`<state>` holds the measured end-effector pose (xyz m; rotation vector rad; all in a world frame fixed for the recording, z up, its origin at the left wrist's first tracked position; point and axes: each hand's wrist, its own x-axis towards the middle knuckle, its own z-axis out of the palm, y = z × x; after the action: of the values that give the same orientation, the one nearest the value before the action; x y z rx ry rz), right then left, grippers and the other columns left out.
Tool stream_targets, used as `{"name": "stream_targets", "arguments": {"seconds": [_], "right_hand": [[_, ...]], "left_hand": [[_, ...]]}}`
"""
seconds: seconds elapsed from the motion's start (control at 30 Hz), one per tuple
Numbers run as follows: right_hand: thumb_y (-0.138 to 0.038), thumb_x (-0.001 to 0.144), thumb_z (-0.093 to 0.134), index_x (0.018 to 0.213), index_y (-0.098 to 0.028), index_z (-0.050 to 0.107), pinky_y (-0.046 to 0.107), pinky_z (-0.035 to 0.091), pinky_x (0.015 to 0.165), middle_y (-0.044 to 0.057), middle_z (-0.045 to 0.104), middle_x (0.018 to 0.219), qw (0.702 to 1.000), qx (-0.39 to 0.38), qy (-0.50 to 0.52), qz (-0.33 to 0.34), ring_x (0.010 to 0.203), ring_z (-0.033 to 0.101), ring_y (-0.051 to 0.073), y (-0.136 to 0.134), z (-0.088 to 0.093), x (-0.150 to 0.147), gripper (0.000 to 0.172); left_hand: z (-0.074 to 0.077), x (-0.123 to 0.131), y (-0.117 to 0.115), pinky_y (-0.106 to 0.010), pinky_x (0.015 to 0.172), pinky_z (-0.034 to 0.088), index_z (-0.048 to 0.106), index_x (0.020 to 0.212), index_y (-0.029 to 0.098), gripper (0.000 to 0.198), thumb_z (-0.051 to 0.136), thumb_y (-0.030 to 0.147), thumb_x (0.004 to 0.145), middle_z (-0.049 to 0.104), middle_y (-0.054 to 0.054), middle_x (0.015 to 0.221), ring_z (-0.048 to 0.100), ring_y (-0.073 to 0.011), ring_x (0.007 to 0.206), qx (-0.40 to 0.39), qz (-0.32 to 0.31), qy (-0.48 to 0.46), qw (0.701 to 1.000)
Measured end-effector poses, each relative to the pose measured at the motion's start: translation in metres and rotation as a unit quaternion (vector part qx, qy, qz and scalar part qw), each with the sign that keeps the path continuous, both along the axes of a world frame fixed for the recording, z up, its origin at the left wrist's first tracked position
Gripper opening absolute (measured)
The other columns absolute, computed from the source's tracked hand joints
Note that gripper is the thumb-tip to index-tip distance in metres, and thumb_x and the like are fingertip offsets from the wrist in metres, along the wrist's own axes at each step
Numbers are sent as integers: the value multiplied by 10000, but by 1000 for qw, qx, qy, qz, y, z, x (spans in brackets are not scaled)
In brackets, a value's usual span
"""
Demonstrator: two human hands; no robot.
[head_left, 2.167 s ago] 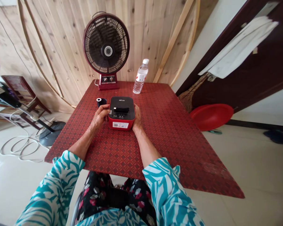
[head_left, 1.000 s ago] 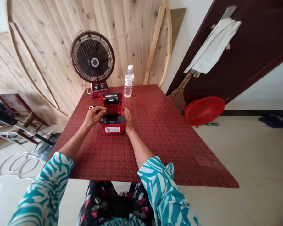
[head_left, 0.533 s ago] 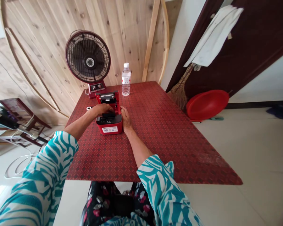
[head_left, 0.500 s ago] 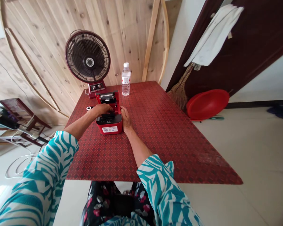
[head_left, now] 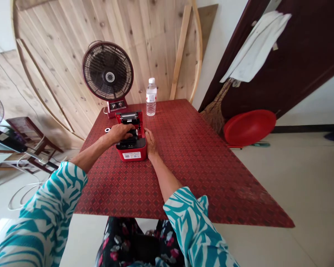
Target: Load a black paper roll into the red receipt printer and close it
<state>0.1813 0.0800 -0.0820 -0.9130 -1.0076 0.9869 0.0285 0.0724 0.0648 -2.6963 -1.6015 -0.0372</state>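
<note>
A red label printer (head_left: 131,152) stands on the table with its lid (head_left: 128,119) raised upright, showing a metal bar and dark mechanism. My left hand (head_left: 121,133) lies over the open compartment, its fingers on a black part (head_left: 134,132) inside, and hides most of that compartment. My right hand (head_left: 150,142) rests against the printer's right side. A small black roll with a white core (head_left: 107,129) lies on the table, left of the printer and apart from my left hand.
The printer stands on a red patterned table (head_left: 183,167). At its far end are a dark red fan (head_left: 108,76) and a water bottle (head_left: 151,97). Beyond the right edge, a red basin (head_left: 249,128) and a broom (head_left: 215,115) sit by a dark door (head_left: 267,66).
The printer's lid has gone from shut to raised. My left hand has moved from the printer's left side onto its open compartment. The black roll now lies further left, and the view has shifted.
</note>
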Motion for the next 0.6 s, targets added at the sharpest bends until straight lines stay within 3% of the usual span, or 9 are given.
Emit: {"name": "stream_targets", "arguments": {"seconds": [0.07,0.17,0.3,0.43,0.47,0.6], "right_hand": [[-607,850,486,1158,-264,658,452,364,1155,48,668,1290,1000,-3,-7,8,1259,559,232,-2,2,1,492],[-579,860,478,1167,-264,651,455,362,1155,51,659,1308,1000,-5,-15,12,1267,556,231,-5,5,3,472],[-584,855,479,1173,-254,645,461,372,1148,57,659,1312,1000,-9,-11,7,1260,564,233,-8,7,3,488],[-611,844,478,1176,-233,647,472,371,1148,81,663,1309,1000,-9,-24,3,1261,566,245,-11,10,4,531],[-615,844,477,1178,-233,646,472,370,1149,82,661,1312,1000,-10,-27,5,1264,563,246,-11,10,4,535],[-612,848,480,1186,-250,641,469,376,1146,74,661,1316,1000,-7,-25,8,1264,561,239,-12,9,5,521]], "left_hand": [[7,-7,-11,-319,813,503,638,1218,248,345,600,267,876,730,-69,1077,688,-233,953,20,-15,-46,999],[9,-31,-23,-317,802,515,636,1219,221,378,642,268,844,728,-68,1070,678,-196,877,71,-28,-231,970],[-18,-87,-28,-290,741,530,644,1180,184,481,739,374,749,734,-62,990,650,-150,765,69,45,-538,839],[-69,-126,-30,-272,712,516,633,971,180,454,797,386,601,709,-30,861,650,-152,756,68,185,-664,722],[-81,-129,-30,-269,690,507,614,917,181,442,798,384,571,692,-18,811,639,-149,725,60,218,-663,713],[-111,-127,-29,-305,723,505,576,894,187,422,778,385,580,672,-20,816,636,-177,767,44,273,-592,757]]}}
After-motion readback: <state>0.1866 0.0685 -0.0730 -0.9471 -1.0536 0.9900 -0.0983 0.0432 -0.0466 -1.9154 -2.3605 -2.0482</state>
